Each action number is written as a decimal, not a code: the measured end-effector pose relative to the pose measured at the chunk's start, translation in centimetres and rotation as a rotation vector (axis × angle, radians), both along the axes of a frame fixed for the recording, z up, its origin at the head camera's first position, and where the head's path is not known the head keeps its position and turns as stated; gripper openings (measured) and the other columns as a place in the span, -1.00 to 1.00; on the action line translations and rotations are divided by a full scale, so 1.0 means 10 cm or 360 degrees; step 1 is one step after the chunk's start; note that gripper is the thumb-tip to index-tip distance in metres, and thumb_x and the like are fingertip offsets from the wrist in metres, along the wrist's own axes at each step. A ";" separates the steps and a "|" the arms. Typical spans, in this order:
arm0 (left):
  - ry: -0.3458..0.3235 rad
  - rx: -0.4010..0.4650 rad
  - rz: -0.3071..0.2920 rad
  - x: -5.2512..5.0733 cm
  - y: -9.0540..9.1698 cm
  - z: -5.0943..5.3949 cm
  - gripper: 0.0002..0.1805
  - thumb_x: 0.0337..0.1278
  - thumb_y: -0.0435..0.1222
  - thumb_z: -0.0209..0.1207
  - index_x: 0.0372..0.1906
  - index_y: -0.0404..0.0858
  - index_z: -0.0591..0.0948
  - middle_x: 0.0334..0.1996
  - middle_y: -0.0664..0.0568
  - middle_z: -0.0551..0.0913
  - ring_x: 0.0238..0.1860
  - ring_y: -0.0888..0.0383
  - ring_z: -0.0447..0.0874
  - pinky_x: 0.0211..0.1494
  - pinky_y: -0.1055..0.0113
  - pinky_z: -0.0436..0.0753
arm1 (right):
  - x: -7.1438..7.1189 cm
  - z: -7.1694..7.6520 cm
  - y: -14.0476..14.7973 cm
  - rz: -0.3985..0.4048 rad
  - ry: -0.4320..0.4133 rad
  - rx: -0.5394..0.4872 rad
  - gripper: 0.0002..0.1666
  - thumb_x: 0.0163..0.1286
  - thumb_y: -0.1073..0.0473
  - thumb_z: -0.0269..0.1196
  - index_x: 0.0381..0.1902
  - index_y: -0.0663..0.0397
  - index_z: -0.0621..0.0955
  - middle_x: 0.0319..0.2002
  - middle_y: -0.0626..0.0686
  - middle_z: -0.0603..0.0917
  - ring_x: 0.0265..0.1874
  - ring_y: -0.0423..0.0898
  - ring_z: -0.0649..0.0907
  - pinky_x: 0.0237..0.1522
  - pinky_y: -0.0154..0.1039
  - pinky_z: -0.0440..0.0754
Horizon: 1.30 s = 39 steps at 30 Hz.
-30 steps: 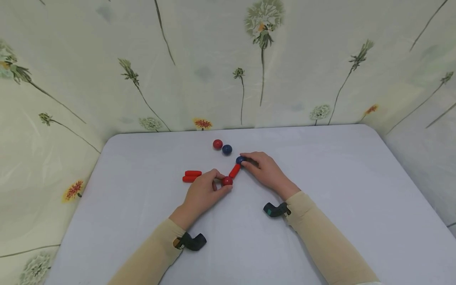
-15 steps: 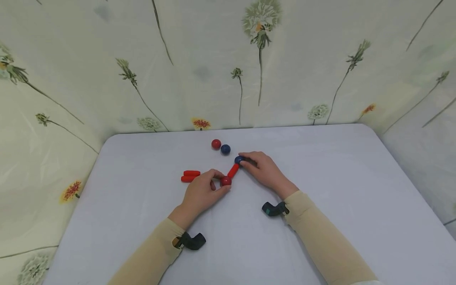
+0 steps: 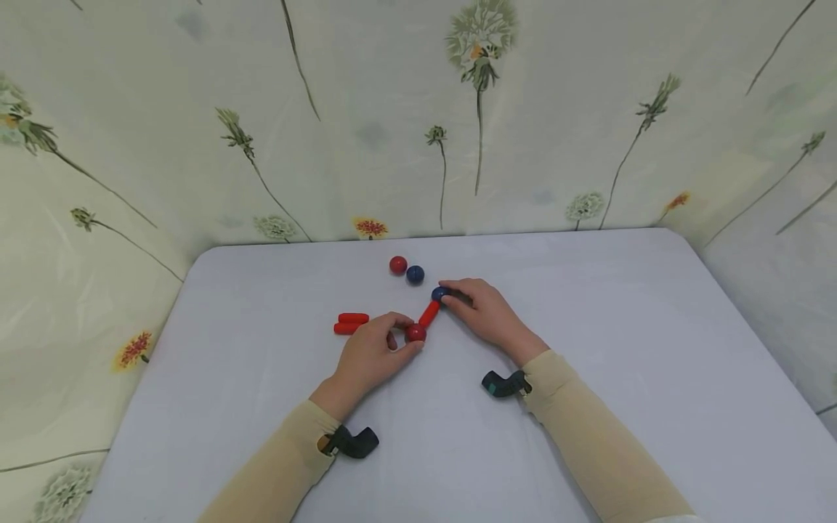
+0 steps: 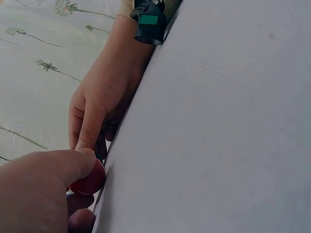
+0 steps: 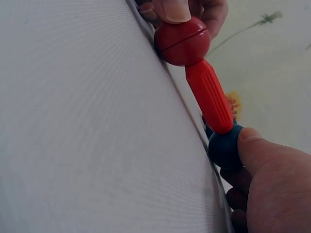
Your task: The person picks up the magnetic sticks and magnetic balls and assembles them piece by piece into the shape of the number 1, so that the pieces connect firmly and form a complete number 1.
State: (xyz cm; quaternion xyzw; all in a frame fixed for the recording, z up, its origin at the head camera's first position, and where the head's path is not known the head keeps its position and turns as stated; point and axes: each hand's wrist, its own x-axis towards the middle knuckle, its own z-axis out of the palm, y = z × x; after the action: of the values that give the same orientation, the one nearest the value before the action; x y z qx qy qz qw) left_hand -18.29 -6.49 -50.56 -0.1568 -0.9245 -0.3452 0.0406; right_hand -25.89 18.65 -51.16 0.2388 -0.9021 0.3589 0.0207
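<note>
My left hand pinches a shiny red ball between thumb and fingers, low over the table. A blue ball is pinched in my right hand, farther back and to the right. Between the two balls runs a red ridged rod, one end against each ball. The right wrist view shows this rod from close up, with a seam line round the red ball and the blue ball under my right thumb. In the left wrist view my left thumb covers part of the red ball.
Two more red rods lie side by side left of my left hand, partly behind it. A loose red ball and a loose blue ball sit farther back on the white table. A flower-patterned cloth hangs behind the table.
</note>
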 end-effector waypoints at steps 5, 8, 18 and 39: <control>0.0021 -0.0004 -0.0024 0.01 -0.01 0.01 -0.59 0.13 0.05 0.33 0.06 0.03 0.63 -0.41 0.28 0.55 -0.43 0.30 0.46 -0.46 0.38 0.47 | -0.01 -0.01 0.00 0.0001 0.0008 0.0009 -0.44 0.46 -0.24 0.12 0.30 -0.18 0.55 0.18 -0.08 0.60 0.22 -0.09 0.51 0.24 -0.04 0.42; 0.0036 -0.0014 -0.0035 0.02 -0.01 0.01 -0.58 0.14 0.04 0.34 0.08 0.01 0.64 -0.40 0.25 0.56 -0.42 0.29 0.46 -0.45 0.37 0.47 | -0.01 0.00 -0.01 -0.0005 0.0004 0.0011 -0.46 0.47 -0.22 0.13 0.30 -0.18 0.56 0.18 -0.09 0.60 0.22 -0.09 0.51 0.24 -0.04 0.42; 0.0045 -0.0017 -0.0029 0.02 0.00 0.01 -0.55 0.13 0.03 0.35 0.10 0.00 0.63 -0.41 0.23 0.56 -0.43 0.28 0.45 -0.46 0.36 0.48 | 0.01 0.02 -0.02 -0.0022 -0.0021 0.0002 -0.41 0.43 -0.26 0.15 0.32 -0.20 0.52 0.23 -0.08 0.56 0.26 -0.08 0.48 0.26 -0.03 0.40; -0.0072 0.0080 0.0075 0.09 -0.10 0.18 -0.49 0.10 0.04 0.37 0.15 0.01 0.61 -0.06 0.25 0.64 -0.28 0.30 0.53 -0.28 0.37 0.57 | -0.01 0.02 -0.02 -0.0042 -0.0033 -0.0012 -0.49 0.43 -0.21 0.19 0.25 -0.20 0.58 0.15 -0.12 0.60 0.20 -0.10 0.51 0.22 -0.02 0.44</control>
State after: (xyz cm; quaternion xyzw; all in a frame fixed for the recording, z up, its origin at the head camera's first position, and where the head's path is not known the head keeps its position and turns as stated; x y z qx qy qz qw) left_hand -17.34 -7.44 -48.79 -0.1261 -0.9196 -0.3708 0.0319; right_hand -25.97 18.50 -50.99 0.2231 -0.9039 0.3645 0.0171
